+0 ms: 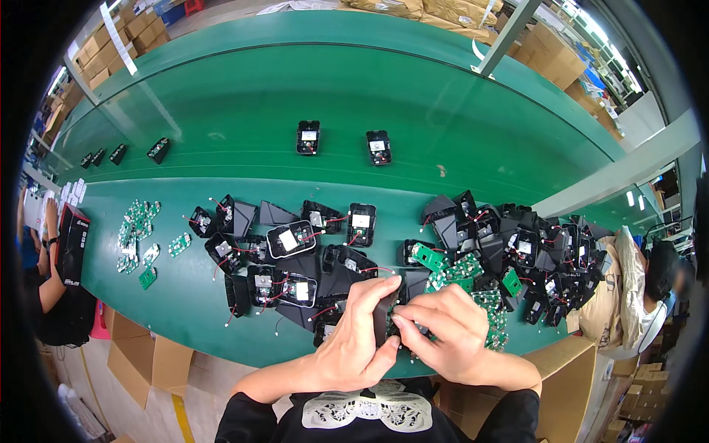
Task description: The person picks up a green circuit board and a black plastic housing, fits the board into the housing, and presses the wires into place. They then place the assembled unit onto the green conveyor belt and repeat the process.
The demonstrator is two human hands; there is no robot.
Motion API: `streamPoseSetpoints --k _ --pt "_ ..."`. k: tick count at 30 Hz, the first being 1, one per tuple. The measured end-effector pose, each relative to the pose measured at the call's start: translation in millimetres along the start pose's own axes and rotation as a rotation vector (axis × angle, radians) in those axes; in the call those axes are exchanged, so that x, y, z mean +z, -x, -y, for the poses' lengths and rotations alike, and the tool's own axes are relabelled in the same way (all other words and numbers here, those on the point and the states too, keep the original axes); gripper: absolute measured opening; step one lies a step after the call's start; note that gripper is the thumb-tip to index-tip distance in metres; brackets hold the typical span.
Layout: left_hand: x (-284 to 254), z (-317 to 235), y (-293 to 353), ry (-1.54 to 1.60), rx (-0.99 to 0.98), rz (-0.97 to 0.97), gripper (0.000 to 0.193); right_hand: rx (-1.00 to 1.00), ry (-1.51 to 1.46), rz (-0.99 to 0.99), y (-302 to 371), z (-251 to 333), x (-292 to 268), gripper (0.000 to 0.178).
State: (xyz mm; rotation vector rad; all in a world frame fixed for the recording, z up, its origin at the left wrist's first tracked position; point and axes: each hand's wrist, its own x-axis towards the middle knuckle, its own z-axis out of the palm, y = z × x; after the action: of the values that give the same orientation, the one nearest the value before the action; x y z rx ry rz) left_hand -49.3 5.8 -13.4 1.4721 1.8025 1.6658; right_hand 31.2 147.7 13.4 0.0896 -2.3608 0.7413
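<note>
My left hand (pixel 357 334) grips a black plastic housing (pixel 382 317) at the near edge of the green bench (pixel 185 295). My right hand (pixel 443 328) pinches at the same housing from the right, fingertips meeting the left hand's. A small green circuit board is partly hidden between the fingers. Several black housings with red wires (pixel 295 258) lie just beyond my left hand. Green circuit boards (pixel 458 273) are piled just beyond my right hand.
A heap of black housings (pixel 532 251) fills the right of the bench. Two housings (pixel 308 137) (pixel 379 147) ride the green conveyor belt (pixel 244 96) behind. Loose green boards (pixel 136 229) lie at left near a co-worker's arm (pixel 52 273). Cardboard boxes (pixel 140 362) stand below.
</note>
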Motion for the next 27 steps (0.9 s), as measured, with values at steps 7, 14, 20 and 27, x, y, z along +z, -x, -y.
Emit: streamPoseSetpoints --k 7,14,20,27 --pt "-17.3 2.7 -9.5 0.059 -0.153 0.024 0.056 0.815 -0.83 0.109 -7.7 -5.4 4.4 0.021" --pt "-222.9 150.6 -99.2 -0.524 -0.59 -0.395 0.047 0.801 -0.638 0.178 -3.0 -20.5 -26.7 0.012" --pt "-310.3 268.1 -62.7 -1.07 -0.6 0.014 0.049 0.786 -0.251 0.197 21.9 -38.5 -31.7 0.013" --pt "-216.8 167.2 -128.2 -1.183 0.056 0.076 0.06 0.87 0.087 0.059 23.9 -76.3 -65.9 0.01"
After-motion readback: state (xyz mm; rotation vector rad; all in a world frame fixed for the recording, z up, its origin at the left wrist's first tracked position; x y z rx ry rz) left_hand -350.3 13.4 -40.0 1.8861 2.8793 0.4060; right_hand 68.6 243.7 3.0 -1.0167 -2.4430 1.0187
